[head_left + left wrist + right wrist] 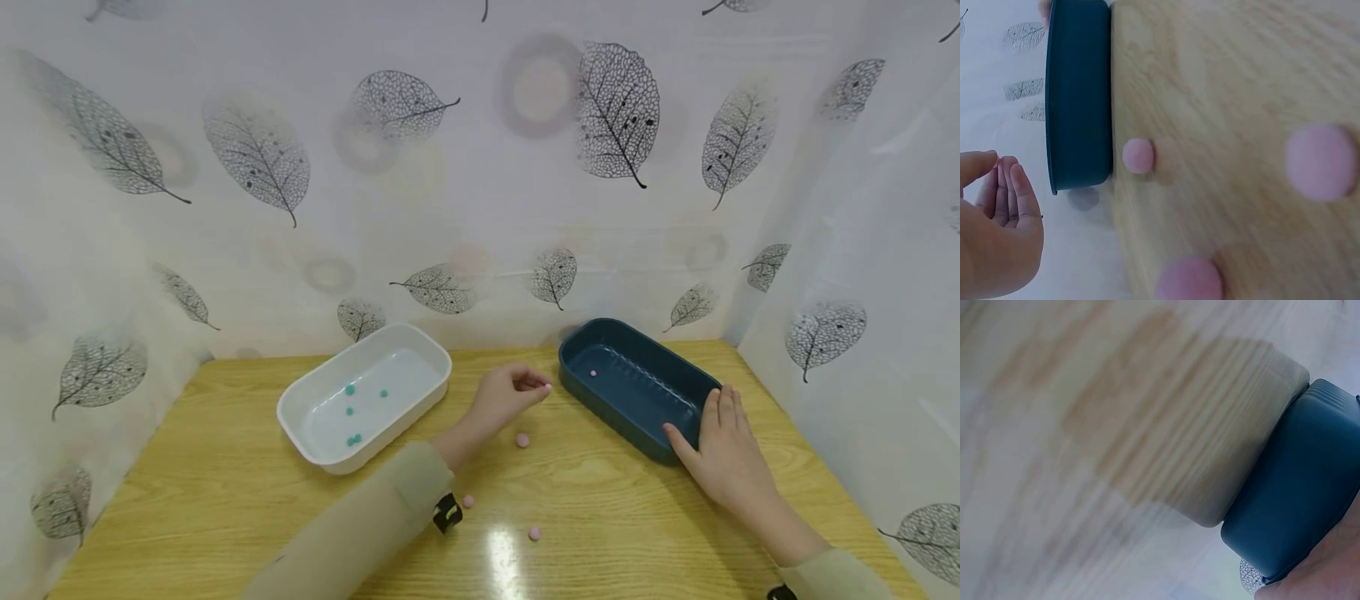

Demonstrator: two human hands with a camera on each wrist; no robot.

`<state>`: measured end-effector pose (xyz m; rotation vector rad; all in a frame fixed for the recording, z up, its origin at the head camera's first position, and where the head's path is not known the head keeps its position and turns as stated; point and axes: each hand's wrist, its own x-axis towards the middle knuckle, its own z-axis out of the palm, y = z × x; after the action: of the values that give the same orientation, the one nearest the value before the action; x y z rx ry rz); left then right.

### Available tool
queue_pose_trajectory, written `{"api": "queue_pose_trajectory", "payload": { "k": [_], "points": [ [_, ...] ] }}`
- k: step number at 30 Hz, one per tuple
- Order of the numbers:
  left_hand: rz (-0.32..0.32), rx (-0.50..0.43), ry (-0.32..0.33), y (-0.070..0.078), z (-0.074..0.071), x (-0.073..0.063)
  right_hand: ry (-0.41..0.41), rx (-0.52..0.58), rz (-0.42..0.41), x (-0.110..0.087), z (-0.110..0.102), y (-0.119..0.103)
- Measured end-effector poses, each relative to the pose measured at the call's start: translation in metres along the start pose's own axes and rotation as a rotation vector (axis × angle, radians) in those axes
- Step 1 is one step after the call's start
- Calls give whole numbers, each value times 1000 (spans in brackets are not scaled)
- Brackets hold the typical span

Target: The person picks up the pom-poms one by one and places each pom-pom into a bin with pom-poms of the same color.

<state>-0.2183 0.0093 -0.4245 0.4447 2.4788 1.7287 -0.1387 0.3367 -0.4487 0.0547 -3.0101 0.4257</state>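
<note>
My left hand [504,398] is over the table between the two trays, left of the dark blue tray [626,429]. Its thumb and fingertips pinch a small pink ball [548,388], mostly covered by the fingers in the left wrist view. My right hand [731,458] holds the right end of the blue tray, thumb over the near rim and fingers along the end. Inside that tray lies one small pink ball [593,373]. On the table below my left hand are loose pink balls [522,440], of differing sizes.
A white tray [318,446] stands on the left with several small green balls [350,390] in it. The wooden table [202,500] ends at a leaf-patterned curtain [480,208] behind and on both sides.
</note>
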Motion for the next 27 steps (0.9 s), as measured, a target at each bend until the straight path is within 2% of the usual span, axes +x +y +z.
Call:
{"api": "queue_pose_trajectory", "payload": {
  "k": [3,10,14,17,21,27],
  "points": [
    [-20,-21,7,5,6,11,-2,-3,3,0,0,0],
    [-44,-165,48,14,24,34,-23,2,15,-1,-3,-1],
    [-65,-214,63,20,33,46,-29,0,15,-1,-3,-1],
    [-71,-219,79,26,40,55,-27,-1,11,-1,-3,-1],
    [-67,-178,85,34,50,66,-20,4,8,0,-3,-2],
    [-62,-167,71,42,68,71,-1,7,6,0,-2,-2]
  ]
}}
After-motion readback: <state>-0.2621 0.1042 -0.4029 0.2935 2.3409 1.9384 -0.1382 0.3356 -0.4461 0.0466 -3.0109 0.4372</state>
